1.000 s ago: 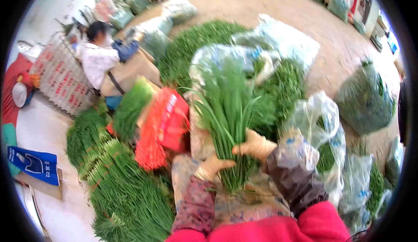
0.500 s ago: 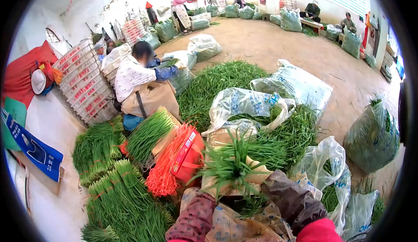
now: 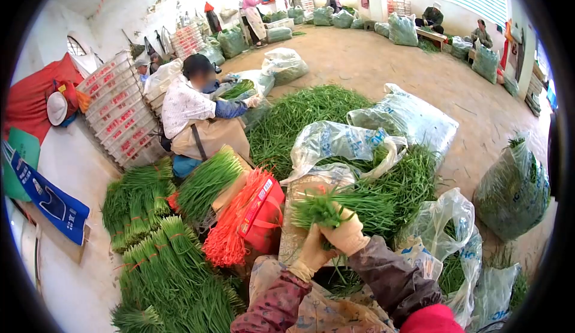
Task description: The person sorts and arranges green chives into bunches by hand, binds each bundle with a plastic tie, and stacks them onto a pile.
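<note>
Both my hands are in pale gloves, close together over a wooden board [image 3: 290, 220] in front of my lap. My right hand [image 3: 347, 235] is closed around a bunch of green chives [image 3: 320, 211], which lies tilted with its cut-looking ends toward the left. From below, my left hand [image 3: 312, 252] grips the near side of the same bunch; some of its fingers are hidden behind the leaves. More loose chives [image 3: 374, 204] lie just beyond my right hand. To the left of the board, red ties [image 3: 236, 222] hang over a red bag [image 3: 265, 225].
Tied chive bundles [image 3: 171, 267] are stacked at lower left. A large loose heap [image 3: 311, 114] lies ahead, beside plastic bags [image 3: 335, 144]. A co-worker [image 3: 197, 105] sits at left by stacked crates [image 3: 123, 114]. A full bag [image 3: 516, 189] stands at right.
The chives have gone from upright, with leaf tips spread toward me, to lying tilted leftward. My gloved hands, hidden behind the leaves before, now show. The co-worker's arm has reached outward.
</note>
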Tool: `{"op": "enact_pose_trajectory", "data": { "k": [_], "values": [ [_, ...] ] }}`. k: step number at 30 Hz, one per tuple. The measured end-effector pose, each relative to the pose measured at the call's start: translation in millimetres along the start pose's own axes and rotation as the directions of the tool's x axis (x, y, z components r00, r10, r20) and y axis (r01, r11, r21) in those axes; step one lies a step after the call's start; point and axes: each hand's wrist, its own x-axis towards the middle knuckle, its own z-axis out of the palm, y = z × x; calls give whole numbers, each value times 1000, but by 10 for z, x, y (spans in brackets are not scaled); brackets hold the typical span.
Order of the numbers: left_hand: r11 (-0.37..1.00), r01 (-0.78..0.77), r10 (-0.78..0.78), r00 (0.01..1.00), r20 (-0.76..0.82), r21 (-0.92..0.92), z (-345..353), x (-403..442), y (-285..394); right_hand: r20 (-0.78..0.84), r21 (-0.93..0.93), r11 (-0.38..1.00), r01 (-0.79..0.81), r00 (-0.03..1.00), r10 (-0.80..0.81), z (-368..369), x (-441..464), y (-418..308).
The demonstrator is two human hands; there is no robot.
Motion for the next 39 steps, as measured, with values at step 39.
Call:
{"op": "enact_pose_trajectory", "data": {
  "k": [39],
  "values": [
    [930,252,-297,944,144,269,399,-1269,237,493,555,568,-608,790,365,-483,-1840,159]
  ]
}}
